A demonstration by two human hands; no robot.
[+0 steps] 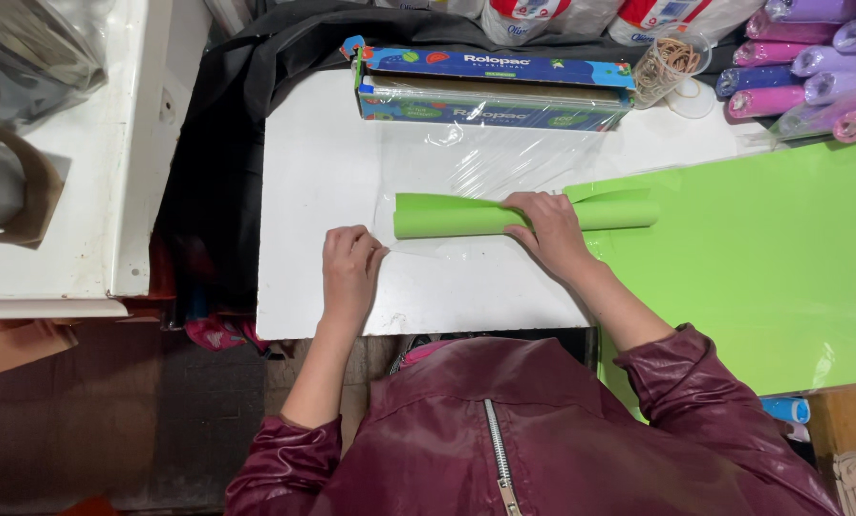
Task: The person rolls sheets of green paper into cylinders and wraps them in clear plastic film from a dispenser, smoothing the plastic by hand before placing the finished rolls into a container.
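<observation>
- The rolled tube of bright green sheet material (466,216) lies crosswise on the white table top (323,172), resting on a stretch of clear plastic film (476,158).
- The right hand (545,227) presses down on the tube near its middle, fingers curled over the roll and holding it.
- The left hand (349,266) rests on the table just left of the tube, fingertips pinched narrowly at the near left edge of the film.
- The film runs from the tube back to a long blue cardboard dispenser box (493,88) at the far edge of the table.
- A large flat sheet of bright green material (762,268) lies to the right, touching the tube's right end.
- A clear plastic cup of rubber bands (670,63) stands right of the box.
- Rolls of pink and purple material (810,67) are stacked at the far right.
- The person wears a dark red jacket with a zip (542,440).
</observation>
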